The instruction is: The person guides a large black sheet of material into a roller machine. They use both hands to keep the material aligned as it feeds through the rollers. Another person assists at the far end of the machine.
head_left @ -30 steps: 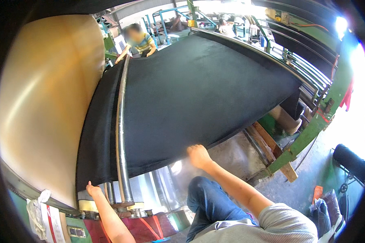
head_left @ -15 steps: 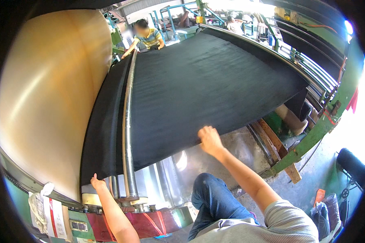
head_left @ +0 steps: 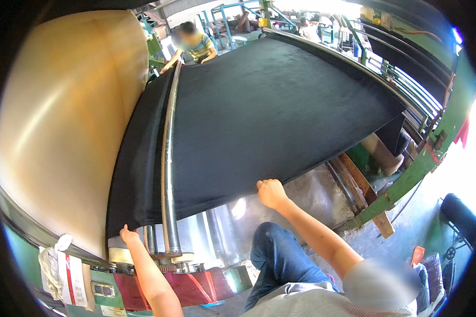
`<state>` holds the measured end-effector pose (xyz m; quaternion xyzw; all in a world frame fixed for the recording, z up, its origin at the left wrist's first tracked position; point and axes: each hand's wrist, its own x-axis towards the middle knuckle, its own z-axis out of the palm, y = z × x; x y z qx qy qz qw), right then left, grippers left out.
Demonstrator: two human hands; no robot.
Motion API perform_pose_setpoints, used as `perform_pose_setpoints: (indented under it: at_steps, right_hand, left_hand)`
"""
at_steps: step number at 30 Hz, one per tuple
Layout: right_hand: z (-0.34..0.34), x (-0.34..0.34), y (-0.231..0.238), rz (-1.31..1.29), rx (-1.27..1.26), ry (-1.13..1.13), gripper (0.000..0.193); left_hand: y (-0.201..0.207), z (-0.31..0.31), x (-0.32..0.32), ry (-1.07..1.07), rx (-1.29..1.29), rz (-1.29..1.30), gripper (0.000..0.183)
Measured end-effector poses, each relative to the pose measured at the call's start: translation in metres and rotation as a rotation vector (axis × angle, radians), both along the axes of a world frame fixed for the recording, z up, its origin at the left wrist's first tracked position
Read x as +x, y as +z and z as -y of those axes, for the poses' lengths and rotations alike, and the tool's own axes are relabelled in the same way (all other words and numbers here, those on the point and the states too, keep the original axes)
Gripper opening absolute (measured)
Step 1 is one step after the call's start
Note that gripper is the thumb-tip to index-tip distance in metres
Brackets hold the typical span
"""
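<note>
A wide sheet of black fabric (head_left: 269, 111) stretches across the machine, passing under a shiny metal bar (head_left: 169, 153) toward a large brass-coloured drum (head_left: 63, 132). My left hand (head_left: 129, 234) is at the fabric's near left corner, its fingers closed on the edge beside the drum. Farther right, my right hand (head_left: 271, 193) grips the near edge of the same fabric, fingers curled over it. Between my hands the edge hangs above a polished metal surface (head_left: 217, 238). Each hand's thumb is partly hidden.
Across the fabric a person (head_left: 195, 45) in a striped shirt leans over the far edge. A green frame (head_left: 407, 195) and wooden beam (head_left: 367, 193) stand to the right. Gear wheels (head_left: 169, 267) sit below the bar. A dark fabric roll (head_left: 460, 216) is at far right.
My right hand has come down from above the fabric onto its near edge and closed there. My left hand stays at the corner, barely shifted.
</note>
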<state>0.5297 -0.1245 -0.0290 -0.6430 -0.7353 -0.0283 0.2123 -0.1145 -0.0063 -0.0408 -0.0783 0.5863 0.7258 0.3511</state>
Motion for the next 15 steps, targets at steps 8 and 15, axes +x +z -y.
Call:
perform_pose_setpoints:
  at_steps: [8,15]
  right_hand:
    - [0.004,-0.037,0.010,0.001,-0.211,0.059,0.019]
    - [-0.002,-0.076,0.013,-0.046,-0.127,0.132,0.017]
  left_hand:
    - [0.000,-0.004,0.033,-0.421,0.119,-0.120,0.030]
    - [-0.007,-0.005,0.005,-0.152,0.010,-0.068,0.039]
